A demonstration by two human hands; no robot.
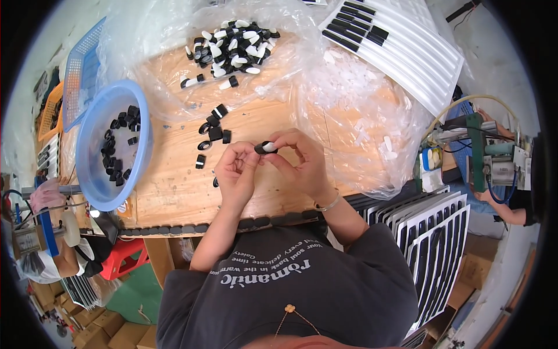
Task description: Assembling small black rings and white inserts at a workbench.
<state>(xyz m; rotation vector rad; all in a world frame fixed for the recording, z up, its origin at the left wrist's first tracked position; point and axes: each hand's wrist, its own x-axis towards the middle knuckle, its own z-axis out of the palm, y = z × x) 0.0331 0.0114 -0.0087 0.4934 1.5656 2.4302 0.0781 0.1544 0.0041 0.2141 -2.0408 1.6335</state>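
Between my two hands, above the middle of the wooden table, is a small black cap with a white oval insert (267,148). The fingertips of my left hand (237,168) pinch its black end. My right hand (305,163) holds the white end between thumb and forefinger. Several loose black caps (215,134) lie just beyond my left hand, some on their sides with a ring-shaped opening showing. Farther back, a heap of black caps with white inserts (232,47) rests on clear plastic sheeting. To the right, small white pieces (354,78) are spread on more plastic.
At the left stands a blue basin (86,168) with black caps inside. White trays with black strips (401,49) lie at the back right, and similar racks (436,250) lean beside my right arm. A machine (494,151) stands at far right, near another person's arm (505,212).
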